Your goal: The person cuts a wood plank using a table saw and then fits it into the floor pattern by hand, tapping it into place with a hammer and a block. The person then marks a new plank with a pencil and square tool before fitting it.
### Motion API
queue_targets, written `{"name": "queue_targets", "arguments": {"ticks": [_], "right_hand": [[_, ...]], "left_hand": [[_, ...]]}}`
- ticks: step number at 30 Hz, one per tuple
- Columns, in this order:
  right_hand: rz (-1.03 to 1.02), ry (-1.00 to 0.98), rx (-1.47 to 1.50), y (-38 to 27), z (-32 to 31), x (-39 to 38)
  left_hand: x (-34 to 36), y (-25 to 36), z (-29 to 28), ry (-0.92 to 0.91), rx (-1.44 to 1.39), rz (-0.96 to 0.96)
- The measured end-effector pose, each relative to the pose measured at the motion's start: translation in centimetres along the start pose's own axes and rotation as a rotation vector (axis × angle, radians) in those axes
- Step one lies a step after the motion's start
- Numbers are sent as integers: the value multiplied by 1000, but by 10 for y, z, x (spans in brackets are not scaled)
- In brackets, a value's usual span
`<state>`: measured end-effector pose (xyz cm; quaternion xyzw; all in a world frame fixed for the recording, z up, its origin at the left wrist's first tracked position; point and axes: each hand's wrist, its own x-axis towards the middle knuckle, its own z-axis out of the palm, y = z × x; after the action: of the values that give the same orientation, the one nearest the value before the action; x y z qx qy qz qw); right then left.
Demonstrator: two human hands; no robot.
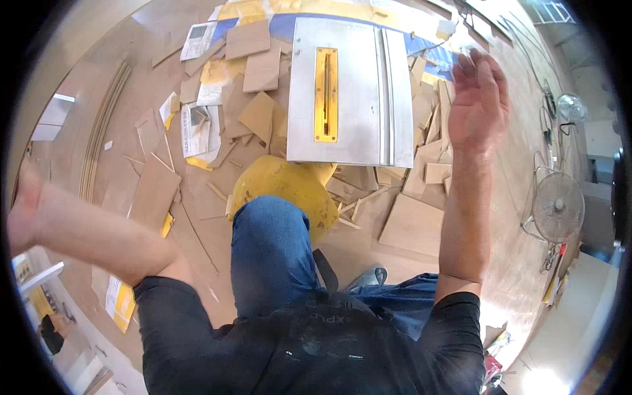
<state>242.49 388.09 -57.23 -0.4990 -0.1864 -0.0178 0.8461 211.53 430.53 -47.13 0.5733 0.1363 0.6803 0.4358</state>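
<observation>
A table saw with a grey metal top (355, 92) stands in front of me. Its blade slot sits in a yellow insert plate (326, 95), and a groove runs along the right part of the top. My right hand (482, 102) is raised beside the saw's right edge, palm showing, fingers loosely bent and apart, with nothing seen in it. Out at the far left rim, my left hand (25, 207) is blurred and partly cut off, so its fingers cannot be made out. Below the saw top, a rounded yellow body (283, 191) shows in front of my knee.
Wood offcuts (263, 69) and sheets of paper (197, 128) litter the floor around the saw. A larger board (413, 224) lies near right. Long strips (105, 131) lean at left. A standing fan (558, 207) is at right, and blue sheeting (421, 49) lies behind the saw.
</observation>
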Motion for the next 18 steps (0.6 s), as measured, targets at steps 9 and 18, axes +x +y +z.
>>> {"name": "queue_targets", "arguments": {"ticks": [9, 18], "right_hand": [[559, -323, 815, 21, 74, -49], [216, 421, 259, 5, -98, -19]], "left_hand": [[-155, -19, 82, -3, -1335, -621], [-91, -179, 35, -104, -963, -879]]}}
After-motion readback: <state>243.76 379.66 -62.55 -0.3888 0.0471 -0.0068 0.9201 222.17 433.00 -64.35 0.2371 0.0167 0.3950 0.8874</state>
